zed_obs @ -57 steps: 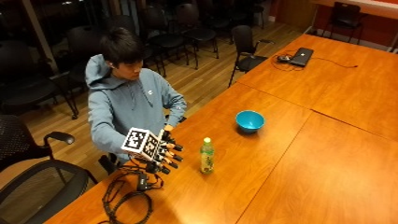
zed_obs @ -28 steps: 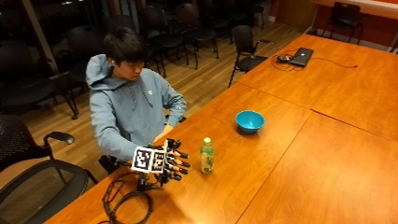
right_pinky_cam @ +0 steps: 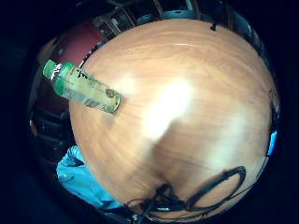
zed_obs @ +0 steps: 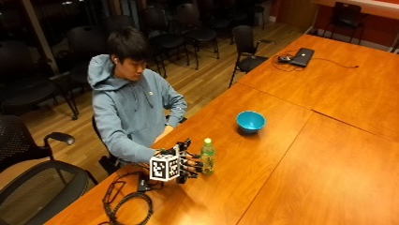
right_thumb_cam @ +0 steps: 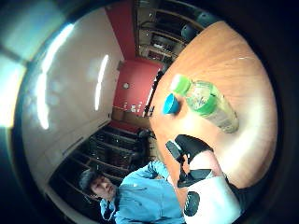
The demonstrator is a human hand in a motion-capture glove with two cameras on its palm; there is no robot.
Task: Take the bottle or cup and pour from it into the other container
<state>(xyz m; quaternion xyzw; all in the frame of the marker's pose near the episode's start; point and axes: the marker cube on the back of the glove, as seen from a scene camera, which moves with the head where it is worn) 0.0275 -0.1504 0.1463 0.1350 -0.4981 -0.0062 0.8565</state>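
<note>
A clear bottle (zed_obs: 207, 157) with a green cap and green label stands upright on the wooden table (zed_obs: 299, 154) in front of the seated person. My gloved right hand (zed_obs: 186, 164) is just beside it on the person's side, with its fingers spread toward the bottle and nothing in its grasp. The thumb side palm view shows the bottle (right_thumb_cam: 205, 102) a short way off and the thumb (right_thumb_cam: 188, 145) straight. A blue bowl (zed_obs: 250, 121) stands farther along the table, beyond the bottle; it also shows behind the bottle as the bowl (right_thumb_cam: 170, 104). The bottle (right_pinky_cam: 81, 88) appears in the little finger side palm view too.
Black cables (zed_obs: 127, 201) lie coiled on the table near its end, behind my hand. A laptop (zed_obs: 302, 56) sits at the far end. Office chairs (zed_obs: 246, 41) stand along the floor side, and one armchair (zed_obs: 34, 183) is close to the table's near corner.
My hand has dropped lower and moved closer to the bottle. The bottle and the bowl have stayed where they were.
</note>
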